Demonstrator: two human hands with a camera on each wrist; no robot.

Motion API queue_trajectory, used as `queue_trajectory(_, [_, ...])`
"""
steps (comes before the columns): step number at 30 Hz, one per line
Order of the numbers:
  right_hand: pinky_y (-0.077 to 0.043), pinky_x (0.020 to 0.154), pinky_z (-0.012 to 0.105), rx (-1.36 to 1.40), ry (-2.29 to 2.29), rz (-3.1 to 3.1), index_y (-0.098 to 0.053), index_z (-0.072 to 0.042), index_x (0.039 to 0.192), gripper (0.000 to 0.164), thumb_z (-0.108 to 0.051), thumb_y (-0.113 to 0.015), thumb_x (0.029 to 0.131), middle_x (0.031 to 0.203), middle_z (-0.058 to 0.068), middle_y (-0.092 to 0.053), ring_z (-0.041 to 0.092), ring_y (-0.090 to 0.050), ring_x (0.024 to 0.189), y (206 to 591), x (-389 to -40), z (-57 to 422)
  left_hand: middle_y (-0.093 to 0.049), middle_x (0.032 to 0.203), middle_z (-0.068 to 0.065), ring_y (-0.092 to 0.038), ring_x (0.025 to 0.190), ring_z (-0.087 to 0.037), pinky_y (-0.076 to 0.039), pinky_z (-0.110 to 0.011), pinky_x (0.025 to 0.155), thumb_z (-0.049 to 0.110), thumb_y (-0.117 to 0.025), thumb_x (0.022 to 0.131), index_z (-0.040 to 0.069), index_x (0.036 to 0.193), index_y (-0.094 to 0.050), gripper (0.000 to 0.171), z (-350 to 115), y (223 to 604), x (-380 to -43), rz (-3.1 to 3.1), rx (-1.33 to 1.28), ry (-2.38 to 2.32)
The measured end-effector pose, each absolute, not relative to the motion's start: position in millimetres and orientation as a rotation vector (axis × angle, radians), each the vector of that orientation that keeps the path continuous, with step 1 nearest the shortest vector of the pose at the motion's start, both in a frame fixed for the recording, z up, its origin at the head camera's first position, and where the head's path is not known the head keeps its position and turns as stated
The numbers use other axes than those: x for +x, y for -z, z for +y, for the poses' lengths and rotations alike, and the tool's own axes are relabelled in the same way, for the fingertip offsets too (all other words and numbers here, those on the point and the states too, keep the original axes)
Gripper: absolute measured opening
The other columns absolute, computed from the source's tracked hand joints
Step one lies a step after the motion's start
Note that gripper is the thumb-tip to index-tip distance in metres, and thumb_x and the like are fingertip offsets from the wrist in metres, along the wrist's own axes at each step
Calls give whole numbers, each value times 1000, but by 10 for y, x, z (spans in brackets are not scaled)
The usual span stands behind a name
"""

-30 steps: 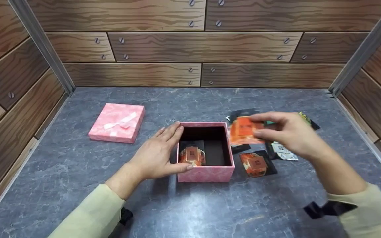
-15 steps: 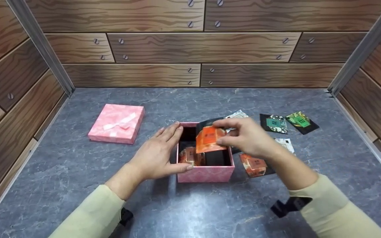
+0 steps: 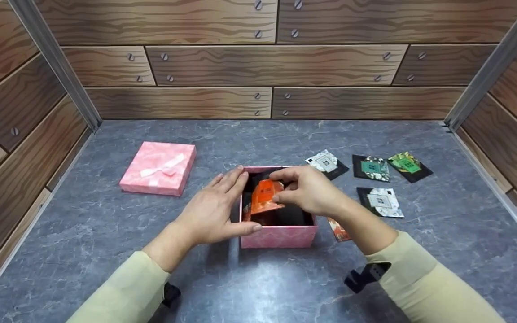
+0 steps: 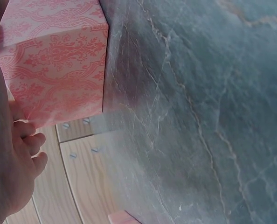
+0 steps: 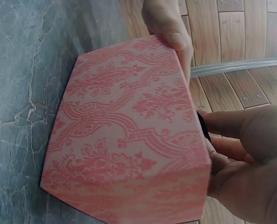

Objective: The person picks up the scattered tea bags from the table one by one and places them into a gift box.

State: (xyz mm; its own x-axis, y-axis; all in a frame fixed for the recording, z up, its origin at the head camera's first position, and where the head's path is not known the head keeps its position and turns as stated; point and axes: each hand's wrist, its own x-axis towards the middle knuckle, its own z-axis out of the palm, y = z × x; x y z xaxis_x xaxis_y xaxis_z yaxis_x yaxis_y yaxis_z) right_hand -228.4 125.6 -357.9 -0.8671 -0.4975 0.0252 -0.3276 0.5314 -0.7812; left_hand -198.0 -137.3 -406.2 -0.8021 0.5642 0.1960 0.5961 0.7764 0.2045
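Observation:
My left hand (image 3: 211,208) lies along the left side of a pink patterned box (image 3: 281,237), its fingers fairly straight at the rim and its thumb over the front corner. Between the thumb and fingers of my right hand (image 3: 310,190) is an orange-and-black sachet (image 3: 265,195), pinched at its right side and tilted inside the box opening. The right wrist view has the box wall (image 5: 120,116) in front, with my right fingers beyond its rim and the sachet mostly hidden. In the left wrist view, my left hand (image 4: 12,154) borders the box (image 4: 59,70).
A pink lid (image 3: 157,168) with a bow lies left of the box. To the right are flat sachets: white-and-black ones (image 3: 326,162) (image 3: 382,202), a teal one (image 3: 371,168), a green-and-yellow one (image 3: 410,166), and a red-orange one (image 3: 340,229) partly under my right forearm.
My right hand has carried the orange sachet leftward from the table's right side, over the rim and down into the box opening. My left hand has stayed at the box.

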Motion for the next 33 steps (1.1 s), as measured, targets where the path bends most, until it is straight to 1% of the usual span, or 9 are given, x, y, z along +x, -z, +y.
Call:
queue_trajectory(3, [-60,79,31,-720,1217,2582,-72,0,134,48,-8,-83,88,118,11,-76,20,-71,89,3601,-2302,1218,-23,174,-18,-24,160,-27,-21,-46,130,85,-51,91,0,167,-27,116,-1371,4054,-1978,-2845,-934,390])
queue_trajectory(10, [-59,83,35,-757,1111,2617,-72,-1,134,49,-10,-84,88,112,9,-77,17,-69,90,3624,-2350,1134,-24,174,-18,-25,160,-28,-19,-46,130,86,-50,91,1,167,-26,117,-1370,4039,-1984,-2837,-943,369])
queue_trajectory(15, [-58,86,37,-776,1067,2607,-71,1,135,50,-9,-84,87,108,9,-77,17,-68,92,3657,-2389,1062,-24,174,-18,-25,160,-28,-19,-46,130,85,-51,91,0,167,-27,116,-1381,4050,-1978,-2829,-947,377])
queue_trajectory(21, [-58,88,38,-788,1032,2608,-72,3,132,49,-9,-86,87,105,8,-77,18,-67,91,3698,-2414,1001,-23,174,-18,-24,160,-28,-20,-46,130,84,-52,91,0,167,-27,116,-1387,4057,-1967,-2824,-948,380])
queue_trajectory(28, [-58,97,42,-769,1011,2601,-72,4,132,50,-8,-86,86,120,13,-77,19,-70,99,3738,-2450,940,-23,174,-17,-24,160,-28,-20,-45,130,84,-53,91,0,167,-27,116,-1389,4065,-1975,-2816,-945,392])
queue_trajectory(33, [-56,102,43,-736,977,2594,-71,3,135,52,-9,-86,87,125,14,-75,21,-70,104,3769,-2464,915,-24,174,-17,-25,160,-28,-22,-46,130,83,-55,91,0,166,-28,115,-1385,4063,-1966,-2802,-950,394])
